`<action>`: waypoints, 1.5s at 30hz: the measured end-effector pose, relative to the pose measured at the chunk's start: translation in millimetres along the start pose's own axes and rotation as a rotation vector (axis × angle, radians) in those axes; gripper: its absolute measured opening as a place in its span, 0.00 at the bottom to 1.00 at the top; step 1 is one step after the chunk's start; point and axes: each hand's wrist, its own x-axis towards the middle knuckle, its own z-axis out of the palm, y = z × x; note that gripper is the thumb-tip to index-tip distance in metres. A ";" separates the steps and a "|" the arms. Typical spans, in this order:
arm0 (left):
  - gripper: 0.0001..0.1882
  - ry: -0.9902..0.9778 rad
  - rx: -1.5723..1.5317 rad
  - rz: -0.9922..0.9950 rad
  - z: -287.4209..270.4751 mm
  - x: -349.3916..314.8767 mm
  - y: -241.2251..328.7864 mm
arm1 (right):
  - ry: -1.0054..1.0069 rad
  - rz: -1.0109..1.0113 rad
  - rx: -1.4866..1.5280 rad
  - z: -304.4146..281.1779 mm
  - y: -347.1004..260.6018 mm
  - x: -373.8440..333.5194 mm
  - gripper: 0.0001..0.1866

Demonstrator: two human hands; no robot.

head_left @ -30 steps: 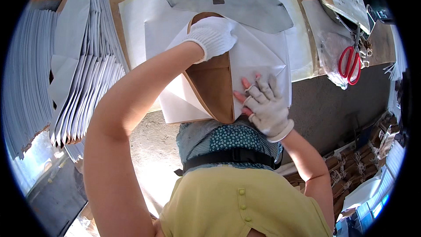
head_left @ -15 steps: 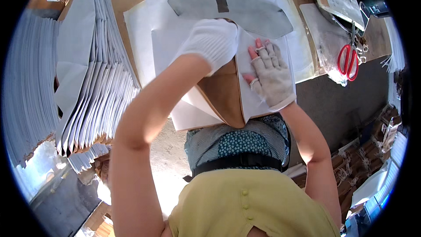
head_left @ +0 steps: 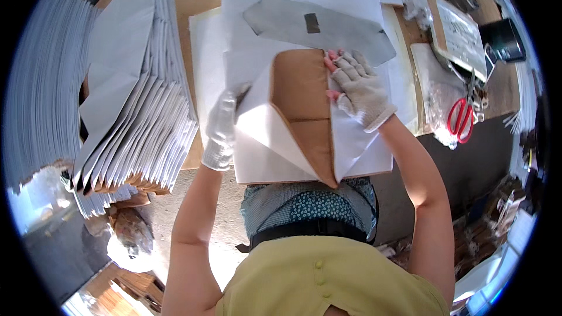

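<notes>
A paper bag (head_left: 300,90), white outside and brown inside, lies before me with its near end spread into a folded pocket. My right hand (head_left: 361,90), in a pale glove with bare fingertips, rests flat on the bag's right flap, fingers apart. At the bag's left edge is my left hand (head_left: 220,130), also gloved, seen side-on with its fingers stretched away from me; nothing shows in it. Beyond the bag, a grey flat plate (head_left: 336,26) with cut corners and a small dark patch lies on white paper.
Stacked white paper bags (head_left: 137,134) fan out on the left, beside another tall stack (head_left: 47,82). Red-handled scissors (head_left: 461,120) hang at the table's right side. A dark cup-like object (head_left: 503,41) and clear plastic (head_left: 414,3) lie at the far right.
My left hand has swung from the bag's upper middle to its left edge, uncovering the brown inside. My right hand stays flat on the right flap. The whole view has shifted slightly.
</notes>
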 end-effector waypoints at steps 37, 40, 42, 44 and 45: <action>0.36 -0.029 1.130 0.244 55.6 -12.9 5.4 | -0.288 -0.497 0.545 -15.4 -105.4 -55.8 0.28; 0.37 -0.001 1.190 0.221 67.7 -8.8 4.3 | -0.221 -0.494 0.578 -12.8 -105.9 -54.8 0.25; 0.37 -0.013 1.188 0.242 80.9 -1.2 4.2 | -0.199 -0.506 0.589 -13.1 -105.3 -53.3 0.23; 0.38 -0.049 1.140 0.299 93.6 17.7 5.0 | -0.186 -0.536 0.620 -15.6 -104.5 -47.9 0.22; 0.39 -0.059 1.129 0.333 98.2 27.0 1.8 | -0.161 -0.519 0.597 -14.8 -102.6 -44.7 0.21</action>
